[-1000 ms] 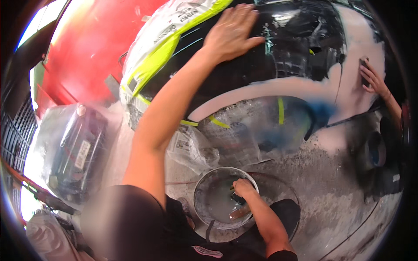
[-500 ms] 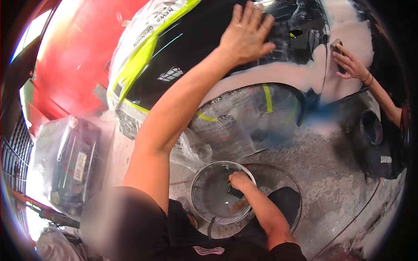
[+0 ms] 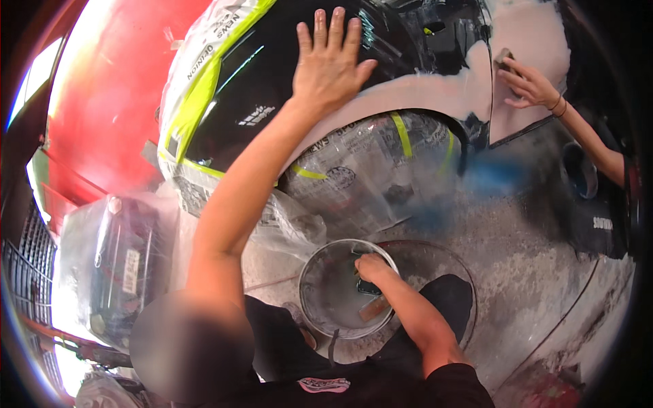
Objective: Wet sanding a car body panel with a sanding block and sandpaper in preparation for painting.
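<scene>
My left hand (image 3: 326, 78) lies flat with spread fingers on a glossy black car panel (image 3: 272, 75), just beyond the pale pink filler (image 3: 408, 95) along the wheel arch. Down in a round metal bucket (image 3: 314, 325) of cloudy grey water, my right hand (image 3: 369, 266) has its fingers closed round a dark, flat piece (image 3: 368, 288) whose kind I cannot make out. Beside that piece a brown block (image 3: 373, 309) rests in the water.
At the right, a co-worker's hand (image 3: 530, 85) presses a small grey block (image 3: 503, 57) on filler. Printed paper and plastic (image 3: 371, 180) cover the wheel opening, with yellow-green tape (image 3: 403, 134). A plastic-wrapped box-like item (image 3: 119, 265) stands left. A thin hose (image 3: 462, 262) crosses the concrete floor.
My left hand has slid left and a little nearer across the black panel. My right hand stays in the bucket. The whole view has shifted slightly.
</scene>
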### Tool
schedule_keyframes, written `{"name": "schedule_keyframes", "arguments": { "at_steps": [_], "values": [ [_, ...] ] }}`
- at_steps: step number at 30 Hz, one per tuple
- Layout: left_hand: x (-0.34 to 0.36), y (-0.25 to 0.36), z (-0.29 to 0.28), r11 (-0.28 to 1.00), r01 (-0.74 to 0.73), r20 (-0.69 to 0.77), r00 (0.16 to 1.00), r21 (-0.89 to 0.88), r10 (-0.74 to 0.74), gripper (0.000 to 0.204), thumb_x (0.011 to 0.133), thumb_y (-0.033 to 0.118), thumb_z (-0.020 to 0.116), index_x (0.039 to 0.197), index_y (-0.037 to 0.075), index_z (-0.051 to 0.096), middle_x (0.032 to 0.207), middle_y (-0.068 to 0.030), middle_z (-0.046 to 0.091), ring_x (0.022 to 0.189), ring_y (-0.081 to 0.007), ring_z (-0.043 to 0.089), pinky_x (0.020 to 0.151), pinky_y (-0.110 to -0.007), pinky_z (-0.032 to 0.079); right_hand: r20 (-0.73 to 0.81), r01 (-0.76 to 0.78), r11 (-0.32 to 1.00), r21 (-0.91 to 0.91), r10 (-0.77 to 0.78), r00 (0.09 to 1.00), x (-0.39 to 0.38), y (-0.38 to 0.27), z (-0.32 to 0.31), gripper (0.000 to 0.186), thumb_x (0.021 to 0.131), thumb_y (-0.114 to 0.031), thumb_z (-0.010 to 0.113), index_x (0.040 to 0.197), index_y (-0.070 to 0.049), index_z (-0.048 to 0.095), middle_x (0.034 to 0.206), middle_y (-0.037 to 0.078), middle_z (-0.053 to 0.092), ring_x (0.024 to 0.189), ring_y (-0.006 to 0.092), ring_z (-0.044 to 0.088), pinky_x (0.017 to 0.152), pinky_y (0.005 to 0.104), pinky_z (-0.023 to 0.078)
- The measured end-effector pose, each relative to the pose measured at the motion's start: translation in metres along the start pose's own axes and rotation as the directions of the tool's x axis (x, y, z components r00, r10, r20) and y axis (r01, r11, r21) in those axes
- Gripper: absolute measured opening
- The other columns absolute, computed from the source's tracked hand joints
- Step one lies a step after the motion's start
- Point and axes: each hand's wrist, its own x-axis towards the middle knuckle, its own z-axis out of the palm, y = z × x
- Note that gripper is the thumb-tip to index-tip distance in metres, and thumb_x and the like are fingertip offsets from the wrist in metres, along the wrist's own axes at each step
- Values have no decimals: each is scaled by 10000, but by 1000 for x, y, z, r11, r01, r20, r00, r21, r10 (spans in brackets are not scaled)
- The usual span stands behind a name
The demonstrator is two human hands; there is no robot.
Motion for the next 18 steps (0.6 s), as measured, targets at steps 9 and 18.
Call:
{"name": "schedule_keyframes", "arguments": {
  "at_steps": [9, 18],
  "values": [
    [-11, 125, 33, 943, -331, 195, 923, -42, 333, 812, 996, 675, 490, 1604, 138, 457, 1717, -46, 337, 1623, -284, 192, 1290, -634, 85, 84, 12, 996, -92, -5, 996, -4, -11, -14, 264, 882, -61, 628, 1093, -74, 788, 1155, 182, 762, 1113, 370, 726, 966, 471, 571],
    [-148, 44, -12, 980, -185, 280, 947, 69, 159, 797, 975, 596, 592, 1597, 117, 460, 1718, -43, 338, 1628, -266, 187, 1298, -598, 65, 77, 53, 991, -126, -43, 996, -13, -12, -21, 250, 879, -56, 636, 1068, -75, 798, 1078, 189, 772, 1045, 367, 746, 927, 476, 582]
  ]
}}
